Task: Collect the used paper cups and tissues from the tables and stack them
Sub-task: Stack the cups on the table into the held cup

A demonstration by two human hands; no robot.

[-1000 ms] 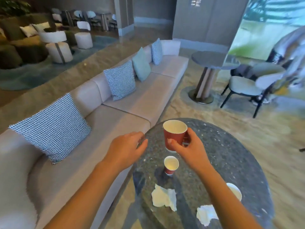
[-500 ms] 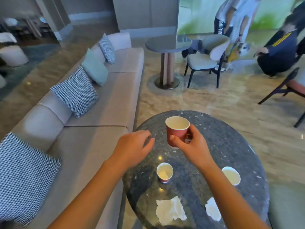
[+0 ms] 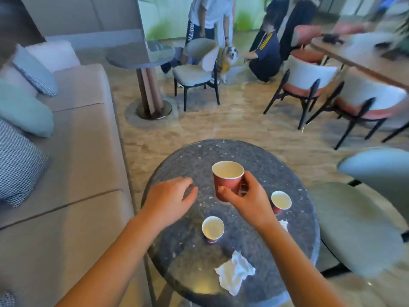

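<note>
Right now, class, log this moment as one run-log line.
right hand: holds large cup | left hand: empty | table: two small cups, tissues uncollected

floor: beige marble (image 3: 232, 127) | left: beige sofa (image 3: 84, 140), cushions (image 3: 24, 109) | far: pedestal table (image 3: 141, 56), chairs (image 3: 194, 74)

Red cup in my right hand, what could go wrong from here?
The right hand holds the red cup low on its wall, so it might tip. The forearm passes close to the small cup on the right and could knock it. The tissue lies near the table edge and could slide off.
</note>
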